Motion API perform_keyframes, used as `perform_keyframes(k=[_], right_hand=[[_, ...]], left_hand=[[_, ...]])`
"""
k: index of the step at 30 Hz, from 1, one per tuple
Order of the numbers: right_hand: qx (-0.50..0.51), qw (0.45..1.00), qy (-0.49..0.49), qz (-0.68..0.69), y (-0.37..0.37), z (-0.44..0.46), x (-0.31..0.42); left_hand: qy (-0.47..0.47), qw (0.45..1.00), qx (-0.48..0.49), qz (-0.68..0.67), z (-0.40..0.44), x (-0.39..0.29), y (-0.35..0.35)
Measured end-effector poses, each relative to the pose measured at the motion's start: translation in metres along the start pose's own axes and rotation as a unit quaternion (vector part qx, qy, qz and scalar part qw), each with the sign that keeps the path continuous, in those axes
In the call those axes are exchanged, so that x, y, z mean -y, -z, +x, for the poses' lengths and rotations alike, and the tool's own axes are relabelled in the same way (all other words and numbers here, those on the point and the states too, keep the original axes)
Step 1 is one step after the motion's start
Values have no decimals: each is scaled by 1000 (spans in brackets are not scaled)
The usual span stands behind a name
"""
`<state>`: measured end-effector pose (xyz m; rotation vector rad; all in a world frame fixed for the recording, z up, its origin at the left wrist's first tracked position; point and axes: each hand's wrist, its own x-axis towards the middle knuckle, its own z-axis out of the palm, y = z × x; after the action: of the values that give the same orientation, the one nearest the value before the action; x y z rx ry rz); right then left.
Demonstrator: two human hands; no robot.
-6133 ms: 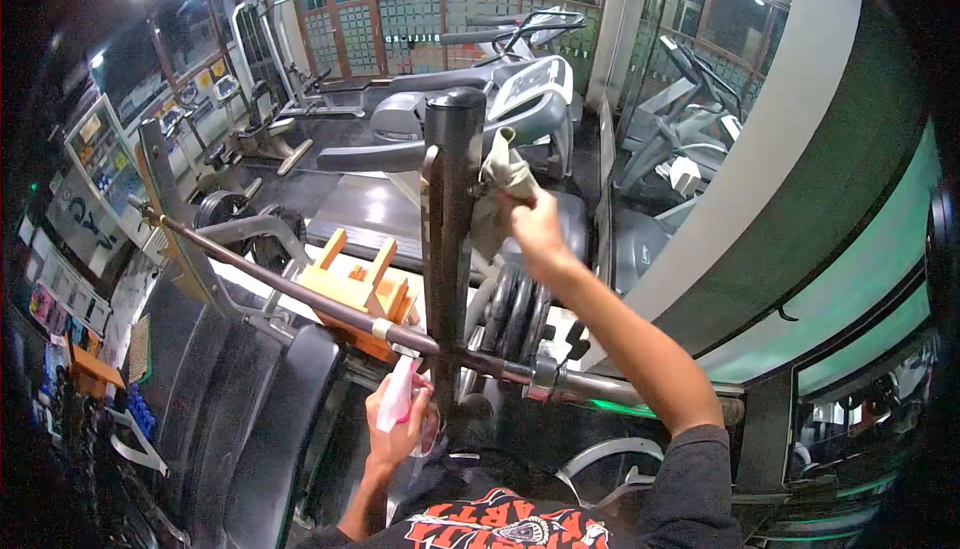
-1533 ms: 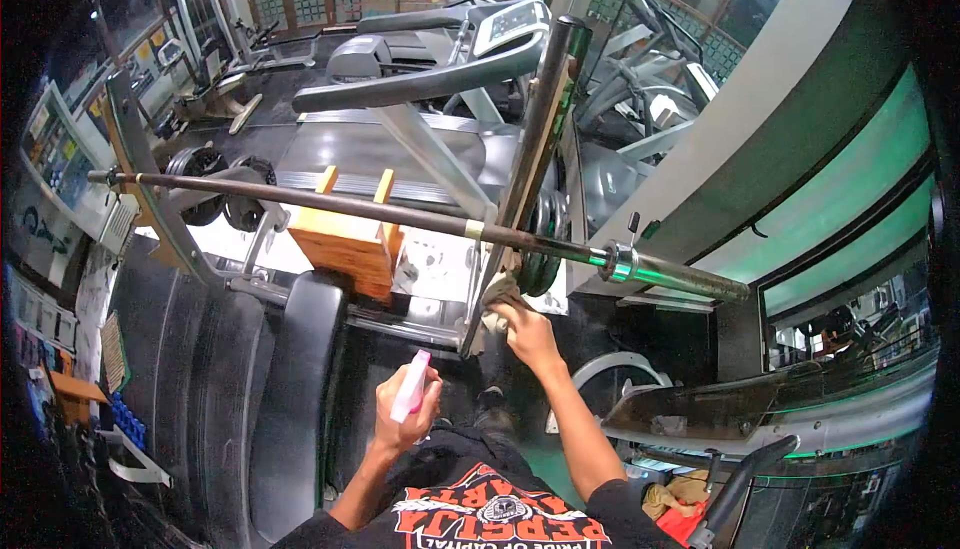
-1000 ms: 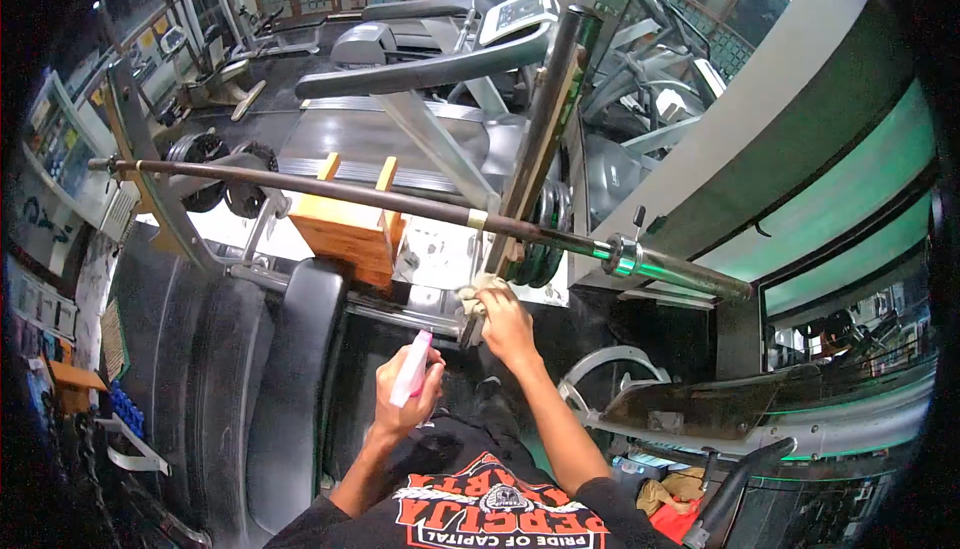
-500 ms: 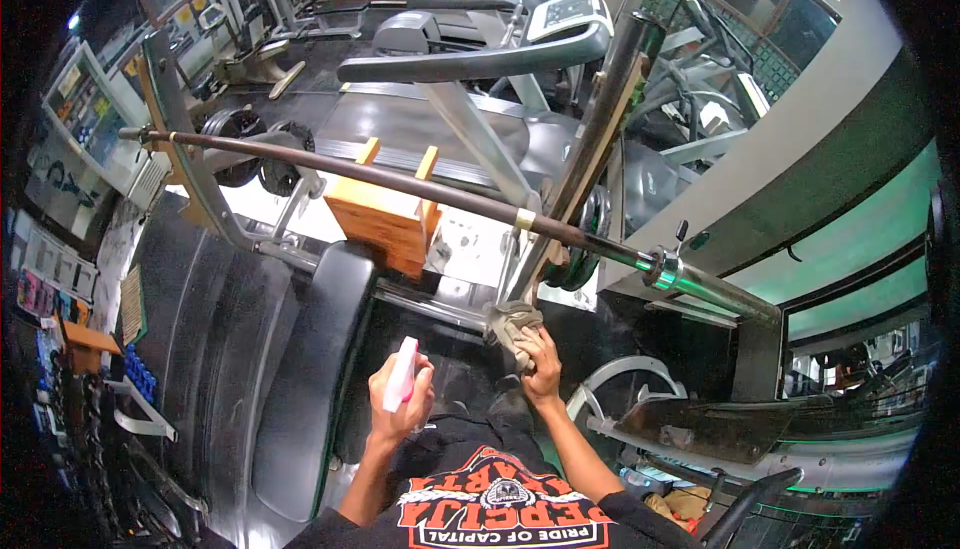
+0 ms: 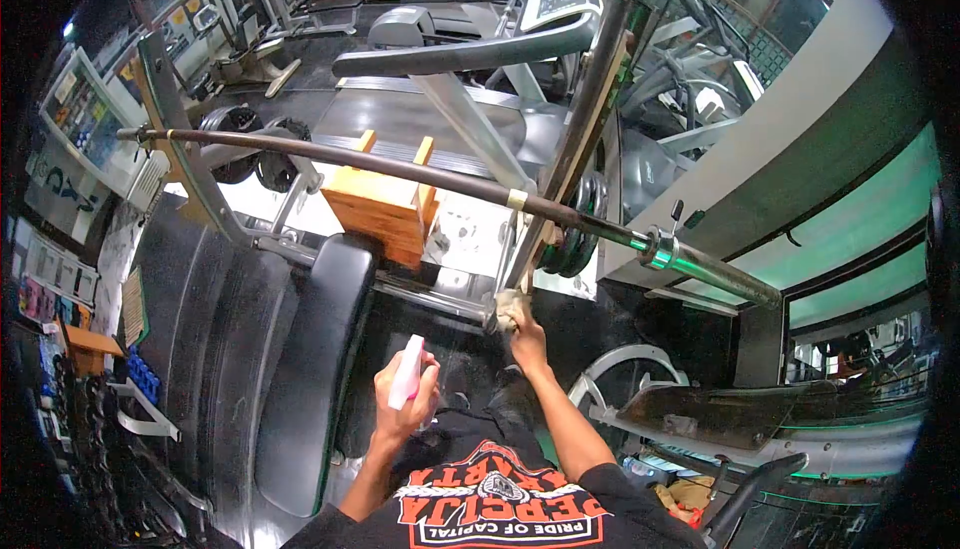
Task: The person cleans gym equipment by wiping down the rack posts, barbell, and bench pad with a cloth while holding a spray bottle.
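Observation:
My left hand [image 5: 406, 395] is closed round a spray bottle with a white and pink head [image 5: 406, 371]; its lower part is hidden by the hand and shirt. My right hand [image 5: 528, 339] grips a beige-grey cloth [image 5: 512, 307] and presses it to the foot of the rack's right upright [image 5: 585, 139], by the lower crossbar [image 5: 430, 304]. Above both hands, a long barbell [image 5: 400, 164] rests across the rack. The black padded bench [image 5: 315, 379] lies to the left of my left hand.
Behind the barbell stands a wooden box [image 5: 375, 214], with a treadmill [image 5: 430, 114] farther back. Weight plates [image 5: 578, 229] hang beside the right upright. A curved grey machine frame [image 5: 630, 359] is close to my right forearm. Dumbbells [image 5: 95, 419] line the left side.
My right hand has moved slightly up and forward with the cloth, from beside the crossbar onto the upright's foot. My left hand with the spray bottle has shifted only slightly right.

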<state>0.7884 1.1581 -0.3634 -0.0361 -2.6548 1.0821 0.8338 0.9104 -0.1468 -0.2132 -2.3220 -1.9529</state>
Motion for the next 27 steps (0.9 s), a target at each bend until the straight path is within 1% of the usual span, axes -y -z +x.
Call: perform_keyframes(k=[1,2,4,5,6,8,9,11,12,13,14,15,16,17,18,19,20,21,22,24,25,26,27], right_hand=[[21,999,5,33,7,-3,1],[20,999,3,31,14,-3,1],[109,991,-76,29,28,4,-6],[128,988,-80,27,33,7,-9],[136,988,-31,66,27,4,-38],[156,984,-68,56,63,20,-5],[104,988,-96,61,51,18,-23],[109,987,-99,67,45,24,-19],[117,985,-100,73,39,26,-13],[113,986,-119,20,29,20,-7],[69,992,25,105,18,12,-4],[68,996,5,64,8,4,1],[68,997,-15,23,1,-1,5],[37,999,1,34,-1,-2,4],[38,999,3,35,0,1,0],[61,997,4,51,5,2,-7],[83,994,5,67,11,3,-16],[110,990,-14,88,31,9,-6],[122,989,-53,67,34,10,-18],[146,984,-88,48,39,16,-41],[144,982,-120,-2,57,20,-20],[120,981,-151,34,74,23,7],[57,988,-128,61,65,18,1]], left_hand=[[9,1000,4,-9,-1,1,-1],[18,1000,8,-18,-2,1,-2],[8,1000,18,-12,-2,-2,-5],[0,1000,26,-4,-3,-3,-5],[-1,1000,27,-5,-3,-4,-6],[-36,999,40,5,-3,-4,-8],[-36,998,42,5,-3,-5,-8],[-19,996,82,11,-2,-7,-12],[-20,996,86,9,-2,-8,-13],[-56,991,118,28,-1,-8,-15],[-91,983,150,47,-2,-9,-15],[-97,984,148,19,-2,-11,-20],[-98,984,148,20,-3,-12,-21],[-104,980,167,12,-3,-13,-22],[-110,977,185,5,-3,-14,-22],[-75,976,203,-5,-5,-18,-21],[-73,976,204,-4,-7,-16,-21],[-90,973,212,-3,-8,-12,-22],[-108,970,219,-2,-8,-11,-22],[-106,968,227,-5,-8,-11,-20],[-101,967,234,-9,-9,-12,-19],[-99,967,236,-10,-11,-9,-18],[-86,968,234,-20,-13,-5,-19]])
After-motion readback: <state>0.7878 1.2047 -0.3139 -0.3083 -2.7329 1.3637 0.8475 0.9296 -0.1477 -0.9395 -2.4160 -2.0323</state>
